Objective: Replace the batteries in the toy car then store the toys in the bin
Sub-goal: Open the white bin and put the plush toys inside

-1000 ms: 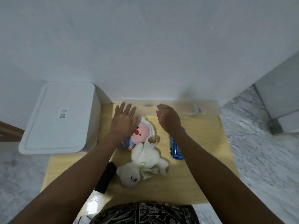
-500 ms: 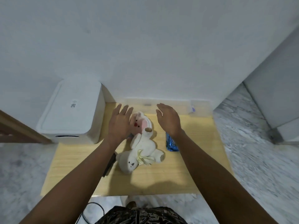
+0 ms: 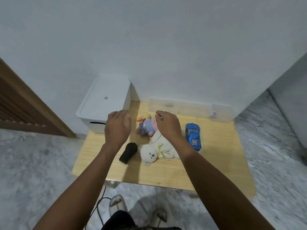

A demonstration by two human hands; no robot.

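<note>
A blue toy car (image 3: 193, 136) lies on the low wooden table (image 3: 216, 163), right of my hands. A white plush bear (image 3: 155, 151) lies at the table's middle, and a small pink-faced doll in blue (image 3: 147, 126) lies just behind it. A black remote-like block (image 3: 128, 153) sits left of the bear. My left hand (image 3: 117, 128) hovers open above the table's left part, holding nothing. My right hand (image 3: 168, 124) hovers over the doll and bear with its fingers curled downward; its palm side is hidden. The white lidded bin (image 3: 106, 103) stands at the table's back left.
A clear plastic box (image 3: 191, 108) runs along the wall at the table's back edge. A wooden door frame (image 3: 33, 110) stands at the left. Marble floor surrounds the table; a black cable (image 3: 99, 201) and my slippered feet (image 3: 116, 203) are near the front edge.
My view has pulled back and up, so the table looks smaller. Both hands lifted off the doll and drew nearer to me; the doll, the car and the black block are now uncovered.
</note>
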